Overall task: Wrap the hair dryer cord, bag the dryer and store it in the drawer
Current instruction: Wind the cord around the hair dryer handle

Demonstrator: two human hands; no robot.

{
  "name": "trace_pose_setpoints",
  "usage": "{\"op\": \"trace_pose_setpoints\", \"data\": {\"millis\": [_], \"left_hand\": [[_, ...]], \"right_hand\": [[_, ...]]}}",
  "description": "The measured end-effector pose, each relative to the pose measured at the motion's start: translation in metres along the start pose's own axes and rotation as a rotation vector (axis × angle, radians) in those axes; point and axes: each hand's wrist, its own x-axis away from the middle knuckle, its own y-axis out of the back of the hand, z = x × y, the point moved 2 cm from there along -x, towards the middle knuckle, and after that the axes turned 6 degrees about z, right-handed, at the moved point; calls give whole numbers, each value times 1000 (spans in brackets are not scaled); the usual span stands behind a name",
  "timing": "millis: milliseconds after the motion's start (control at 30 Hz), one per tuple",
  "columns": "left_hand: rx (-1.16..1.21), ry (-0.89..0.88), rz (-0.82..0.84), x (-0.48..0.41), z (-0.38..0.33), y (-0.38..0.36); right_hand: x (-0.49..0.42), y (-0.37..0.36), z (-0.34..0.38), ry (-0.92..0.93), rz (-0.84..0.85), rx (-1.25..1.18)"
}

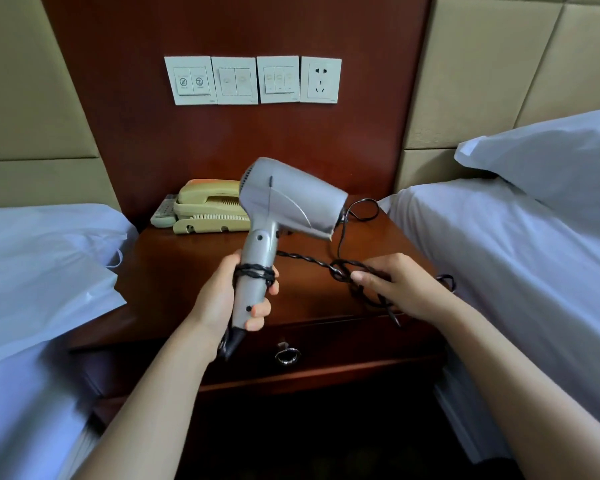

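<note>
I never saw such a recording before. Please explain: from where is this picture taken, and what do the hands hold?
There is no machine: the camera sits on a person's head and looks down at their two bare hands. The left grip holds the hair dryer by its handle, where the black cord is wound a few turns. The right grip holds the loose cord. Below is a nightstand with a telephone and a remote control; its drawer is shut. A white bag lies on the left bed.

Hotel room, pretty sure: left bed (32, 271) and right bed (499, 271) in matching white, nightstand (174, 265) between, corded phone (208, 209), wall switch row (234, 80) (do-not-disturb icons, dead giveaway), padded wall panels (482, 64).
</note>
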Motion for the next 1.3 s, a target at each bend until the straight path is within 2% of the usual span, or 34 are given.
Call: {"op": "trace_pose_setpoints", "data": {"millis": [133, 267, 500, 700, 900, 1033, 1167, 1300], "left_hand": [[0, -22, -124, -3, -1, 8], [-58, -146, -172, -1, -4, 4], [-28, -231, -352, 5, -9, 6], [107, -287, -525, 6, -13, 20], [33, -473, -728, 13, -26, 24], [24, -402, -723, 17, -24, 26], [-43, -385, -648, 15, -15, 10], [-102, -392, -515, 12, -8, -15]], "right_hand": [[4, -4, 20, 31, -22, 179], [7, -9, 31, 94, -101, 369], [7, -8, 29, 151, -65, 303], [8, -4, 3, 61, -119, 413], [15, 4, -17, -69, -124, 412], [17, 1, -19, -157, -44, 481], [13, -5, -6, -273, 13, 629], [8, -17, 14, -224, 57, 746]]}}
